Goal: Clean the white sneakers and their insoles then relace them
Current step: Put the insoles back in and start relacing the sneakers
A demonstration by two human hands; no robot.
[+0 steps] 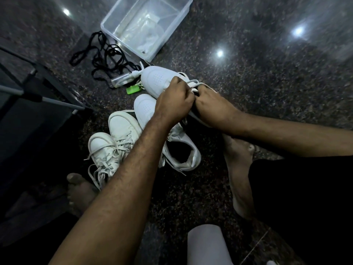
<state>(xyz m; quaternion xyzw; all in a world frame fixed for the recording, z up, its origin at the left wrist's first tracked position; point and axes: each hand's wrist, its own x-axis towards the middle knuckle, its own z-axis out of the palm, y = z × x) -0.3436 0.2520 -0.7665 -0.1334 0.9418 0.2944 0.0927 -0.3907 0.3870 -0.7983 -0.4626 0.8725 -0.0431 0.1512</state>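
The sneaker (162, 81) is being held up over the floor (248, 92), above its mate (152, 119). The left hand (174, 102) and right hand (212, 106) are both pinching its white lace (196, 83); tugging unevenly risks it slipping an eyelet.

We see a clear plastic tub (172, 38) on the dark speckled stone floor (267, 88), black cords (99, 58) tangled beside it, a small green plastic piece (132, 90) nearer us, and a dark metal-framed rack (38, 92) at the left edge
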